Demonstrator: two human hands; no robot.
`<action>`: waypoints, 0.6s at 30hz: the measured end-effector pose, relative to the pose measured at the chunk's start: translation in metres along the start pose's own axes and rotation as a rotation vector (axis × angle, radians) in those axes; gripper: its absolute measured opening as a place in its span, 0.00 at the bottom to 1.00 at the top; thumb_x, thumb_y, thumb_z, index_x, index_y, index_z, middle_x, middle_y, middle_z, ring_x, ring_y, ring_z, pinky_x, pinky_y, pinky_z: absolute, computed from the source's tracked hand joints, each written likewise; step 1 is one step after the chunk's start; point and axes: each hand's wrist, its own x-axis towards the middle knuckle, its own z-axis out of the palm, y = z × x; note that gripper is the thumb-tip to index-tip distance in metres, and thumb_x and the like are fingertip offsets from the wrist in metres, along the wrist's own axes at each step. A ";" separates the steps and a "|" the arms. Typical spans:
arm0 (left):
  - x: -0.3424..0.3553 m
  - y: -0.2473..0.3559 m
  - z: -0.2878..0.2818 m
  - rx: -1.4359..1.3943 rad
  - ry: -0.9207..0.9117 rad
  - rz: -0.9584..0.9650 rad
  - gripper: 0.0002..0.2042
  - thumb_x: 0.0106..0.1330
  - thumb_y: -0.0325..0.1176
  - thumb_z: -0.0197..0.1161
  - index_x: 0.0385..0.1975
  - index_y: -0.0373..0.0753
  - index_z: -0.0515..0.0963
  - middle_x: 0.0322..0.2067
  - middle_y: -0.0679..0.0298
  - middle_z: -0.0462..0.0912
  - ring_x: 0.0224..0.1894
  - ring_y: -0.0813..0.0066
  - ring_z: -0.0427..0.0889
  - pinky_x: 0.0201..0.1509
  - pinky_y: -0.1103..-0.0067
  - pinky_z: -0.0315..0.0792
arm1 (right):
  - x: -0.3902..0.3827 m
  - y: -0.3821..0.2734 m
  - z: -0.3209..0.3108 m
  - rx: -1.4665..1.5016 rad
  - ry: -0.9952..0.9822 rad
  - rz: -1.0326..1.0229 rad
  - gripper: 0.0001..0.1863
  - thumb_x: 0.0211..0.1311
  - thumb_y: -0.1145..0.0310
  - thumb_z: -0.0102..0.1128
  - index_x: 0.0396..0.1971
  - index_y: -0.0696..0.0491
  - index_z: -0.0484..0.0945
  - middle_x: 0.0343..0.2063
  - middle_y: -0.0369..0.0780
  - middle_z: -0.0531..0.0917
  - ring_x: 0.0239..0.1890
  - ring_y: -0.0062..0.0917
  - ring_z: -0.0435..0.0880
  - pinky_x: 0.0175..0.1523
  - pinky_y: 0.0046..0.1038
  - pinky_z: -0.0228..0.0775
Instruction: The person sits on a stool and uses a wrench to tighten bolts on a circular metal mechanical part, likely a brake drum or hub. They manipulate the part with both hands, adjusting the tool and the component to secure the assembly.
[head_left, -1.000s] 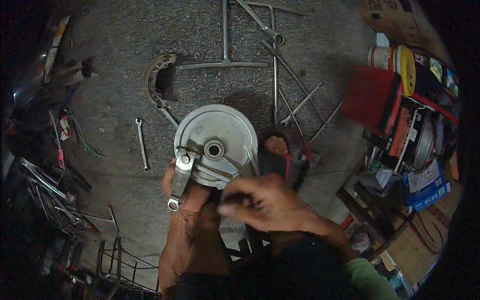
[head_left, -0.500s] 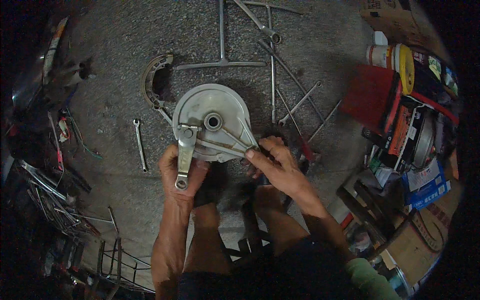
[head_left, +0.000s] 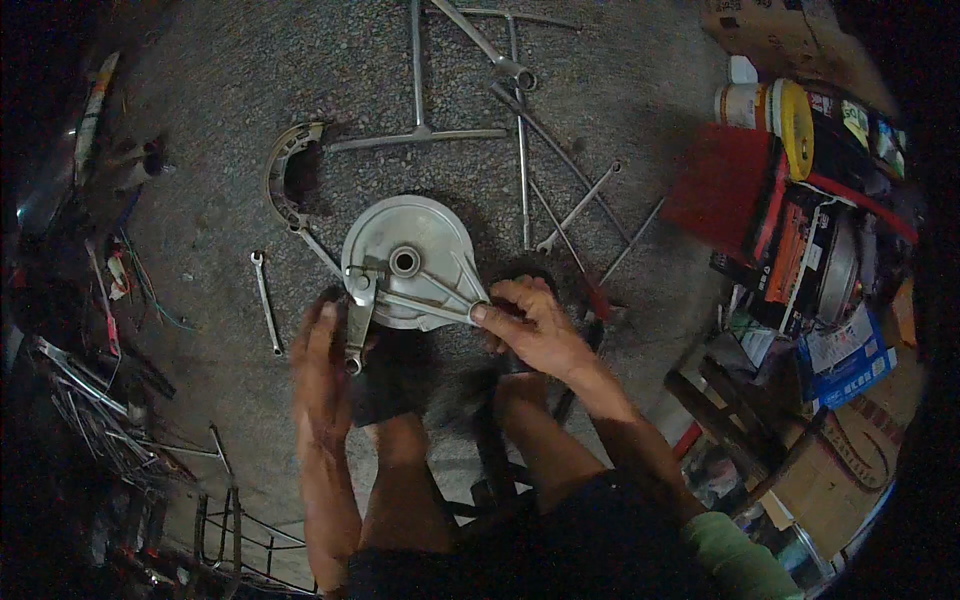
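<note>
A round silver brake panel (head_left: 440, 222), with a hollow hub at its centre, lies tilted in front of me, lower edge by my shoe. Its brake lever (head_left: 361, 318) points toward me at the left. My right hand (head_left: 535, 325) is closed on the panel's protruding arm, thumb on top at the tip. Beside the lever, my left hand (head_left: 318, 350) is blurred, and its fingers are partly hidden, so its grip is unclear. A curved brake shoe (head_left: 277, 180) rests on the floor beyond the panel, to the left.
Left of the panel lies a combination wrench (head_left: 266, 303). Ahead are a T-handle wrench (head_left: 418, 133), another wrench (head_left: 580, 207) and a red-handled screwdriver (head_left: 594, 295). Boxes and a red case (head_left: 722, 185) crowd the right; a heap of tools (head_left: 105, 425) lies at left.
The brake panel has moved down, away from me, and looks smaller. My left hand has shifted left from beneath the lever to beside it. My right hand keeps its hold.
</note>
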 end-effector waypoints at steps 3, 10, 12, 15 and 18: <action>-0.012 0.013 0.017 0.388 0.061 0.275 0.29 0.61 0.37 0.65 0.59 0.30 0.64 0.49 0.55 0.75 0.48 0.68 0.76 0.49 0.74 0.73 | -0.002 0.024 0.007 -0.121 0.098 -0.100 0.16 0.62 0.66 0.61 0.36 0.66 0.76 0.26 0.39 0.74 0.24 0.21 0.80 0.25 0.22 0.73; 0.001 -0.001 0.035 0.988 0.162 0.716 0.25 0.46 0.27 0.71 0.47 0.31 0.76 0.41 0.55 0.73 0.38 0.65 0.77 0.35 0.77 0.73 | 0.000 0.009 -0.003 -0.241 0.080 -0.072 0.16 0.59 0.64 0.62 0.38 0.63 0.76 0.29 0.44 0.76 0.29 0.33 0.80 0.34 0.33 0.72; 0.004 -0.016 0.026 1.021 0.181 0.869 0.24 0.46 0.28 0.71 0.46 0.31 0.77 0.40 0.56 0.73 0.37 0.64 0.77 0.35 0.76 0.73 | -0.002 0.001 0.003 -0.611 0.172 -0.210 0.16 0.58 0.63 0.62 0.38 0.60 0.77 0.30 0.47 0.77 0.35 0.41 0.79 0.42 0.39 0.70; 0.006 -0.022 0.026 1.014 0.200 0.921 0.23 0.48 0.27 0.69 0.47 0.31 0.76 0.40 0.54 0.73 0.38 0.62 0.76 0.39 0.73 0.73 | -0.006 -0.016 0.005 -0.694 0.132 -0.156 0.17 0.57 0.61 0.60 0.39 0.59 0.77 0.31 0.51 0.78 0.39 0.46 0.76 0.46 0.42 0.66; 0.008 -0.026 0.029 1.061 0.205 0.948 0.22 0.49 0.26 0.69 0.47 0.31 0.76 0.41 0.54 0.73 0.38 0.61 0.76 0.40 0.72 0.73 | -0.013 -0.024 -0.006 -0.611 0.221 -0.164 0.17 0.58 0.59 0.59 0.37 0.59 0.77 0.28 0.50 0.79 0.30 0.41 0.79 0.38 0.39 0.70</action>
